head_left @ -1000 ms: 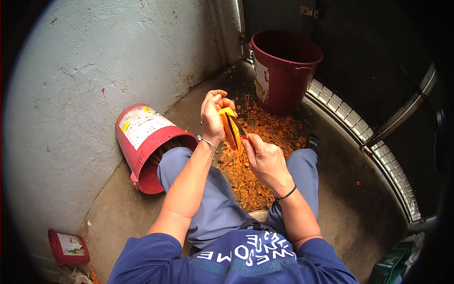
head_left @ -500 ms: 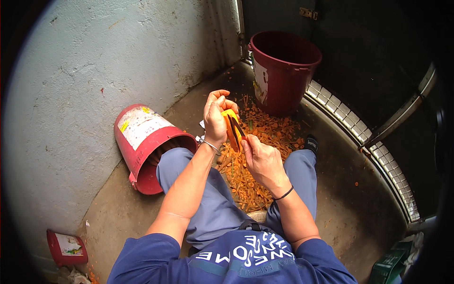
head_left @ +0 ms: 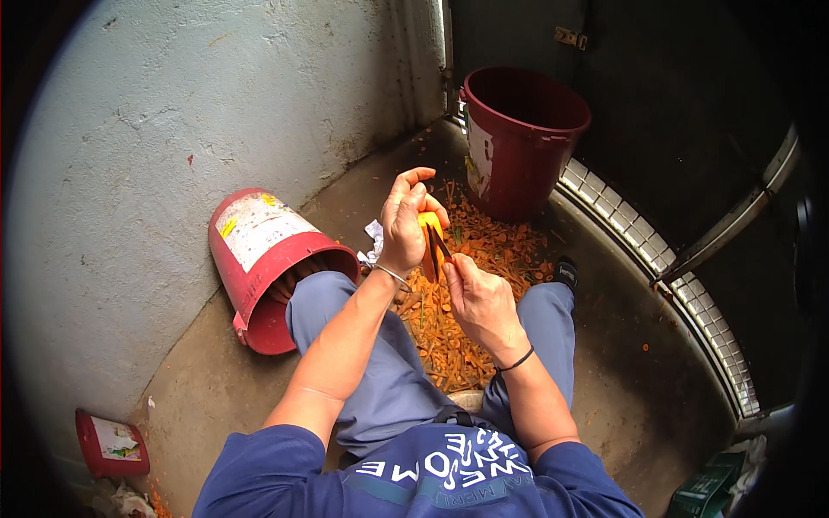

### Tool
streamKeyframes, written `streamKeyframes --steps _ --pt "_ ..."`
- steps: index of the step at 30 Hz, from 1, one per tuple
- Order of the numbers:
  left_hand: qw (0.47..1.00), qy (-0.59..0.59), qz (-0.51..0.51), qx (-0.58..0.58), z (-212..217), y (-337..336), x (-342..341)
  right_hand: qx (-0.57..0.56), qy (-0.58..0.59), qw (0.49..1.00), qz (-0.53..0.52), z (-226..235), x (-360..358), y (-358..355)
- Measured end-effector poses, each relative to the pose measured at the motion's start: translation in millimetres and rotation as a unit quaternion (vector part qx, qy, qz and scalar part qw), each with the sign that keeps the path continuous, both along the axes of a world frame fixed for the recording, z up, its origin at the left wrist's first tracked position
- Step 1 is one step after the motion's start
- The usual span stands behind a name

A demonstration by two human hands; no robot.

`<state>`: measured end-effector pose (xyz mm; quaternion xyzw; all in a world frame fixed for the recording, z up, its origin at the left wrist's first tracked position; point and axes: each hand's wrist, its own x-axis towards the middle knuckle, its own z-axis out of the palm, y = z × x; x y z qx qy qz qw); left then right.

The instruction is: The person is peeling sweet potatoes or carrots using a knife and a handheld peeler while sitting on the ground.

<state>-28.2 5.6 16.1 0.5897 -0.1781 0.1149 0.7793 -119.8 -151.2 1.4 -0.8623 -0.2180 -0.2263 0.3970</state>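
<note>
My left hand (head_left: 404,231) is raised in front of my knees, its fingers curled around a bright orange carrot (head_left: 430,221). Against the carrot's near side lies the dark blade of a knife (head_left: 440,248). The knife's handle is mostly hidden inside my right hand (head_left: 480,298), which is closed around it just below and to the right. Beneath both hands, a heap of orange carrot peelings and cut ends (head_left: 458,337) covers the floor between my legs.
On my left a red bucket (head_left: 226,250) lies tipped over, with carrots (head_left: 302,269) inside. A larger red bucket (head_left: 518,164) stands upright beyond the peelings. Crumpled white paper (head_left: 371,244) lies near my left wrist. A small red container (head_left: 93,462) and a green crate (head_left: 708,483) sit at the lower corners.
Both hands have shifted slightly to the right. The carrot has turned a little in my left hand, and more of the crumpled paper shows beside that wrist.
</note>
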Motion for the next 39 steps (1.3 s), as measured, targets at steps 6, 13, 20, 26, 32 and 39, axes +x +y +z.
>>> streamKeyframes --steps 6,13,20,26,32,39 --pt "0.999 -0.007 -0.014 0.032 1 3 -2 0.014 0.001 1.000 0.002 -5 2 3" --pt "0.993 0.071 -0.075 -0.048 -5 3 5 0.137 0.039 0.989 0.028 -6 6 3" --pt "1.000 0.018 0.005 0.004 -5 -3 -15 0.116 -0.066 0.991 0.029 -10 10 3" --pt "0.989 -0.118 0.044 0.080 -2 2 -16 0.114 -0.081 0.988 0.058 -21 17 -3" --pt "0.977 -0.178 0.055 0.109 2 5 -22 0.116 -0.104 0.986 0.057 -25 19 -1" --pt "0.959 -0.237 0.069 0.137 1 6 -20 0.110 -0.121 0.985 0.061 -26 21 -1"
